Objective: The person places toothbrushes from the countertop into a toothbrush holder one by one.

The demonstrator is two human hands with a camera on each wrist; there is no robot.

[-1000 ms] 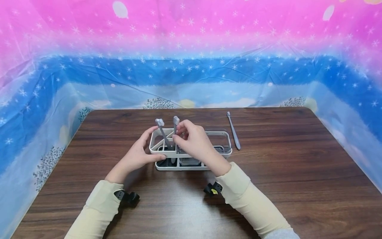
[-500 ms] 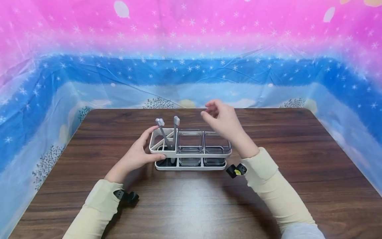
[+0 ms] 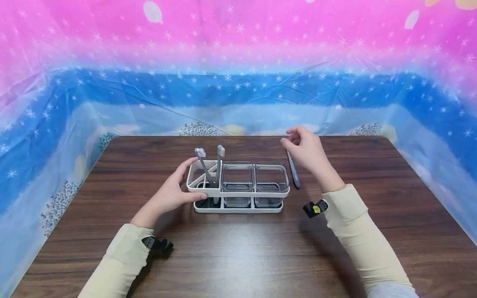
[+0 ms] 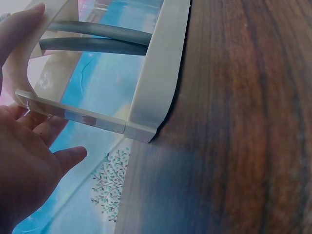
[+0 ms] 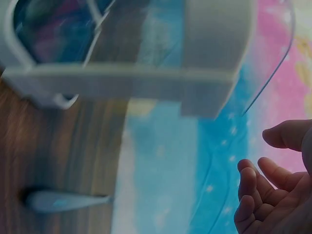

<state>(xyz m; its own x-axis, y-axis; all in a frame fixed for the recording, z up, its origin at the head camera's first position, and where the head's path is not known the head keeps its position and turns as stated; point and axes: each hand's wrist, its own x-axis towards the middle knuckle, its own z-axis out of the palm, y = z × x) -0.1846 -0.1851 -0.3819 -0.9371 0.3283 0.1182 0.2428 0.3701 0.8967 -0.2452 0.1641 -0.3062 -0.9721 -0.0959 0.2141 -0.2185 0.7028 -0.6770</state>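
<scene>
A white toothbrush holder (image 3: 238, 194) stands on the table in the head view. My left hand (image 3: 169, 192) grips its left end, thumb along the front rail and fingers round the far side. Two grey toothbrushes lean in its left section, heads up: one toothbrush (image 3: 205, 167) tilts left, the other toothbrush (image 3: 218, 165) is nearly upright. Beyond the holder's right end lies a third grey toothbrush (image 3: 293, 171). Above it hovers my right hand (image 3: 307, 151), fingers loosely bent and holding nothing, hiding the brush head. In the right wrist view that toothbrush's handle (image 5: 63, 201) lies apart from the hand.
Two clear cups sit side by side in the holder, a middle cup (image 3: 238, 202) and a right cup (image 3: 269, 202). Brown wood-grain table (image 3: 231, 256) spreads all around. A pink and blue snowflake cloth (image 3: 238, 87) hangs behind and along both sides.
My right hand has let go of the upright toothbrush in the holder and moved right, over the toothbrush on the table. The left hand and holder have stayed put.
</scene>
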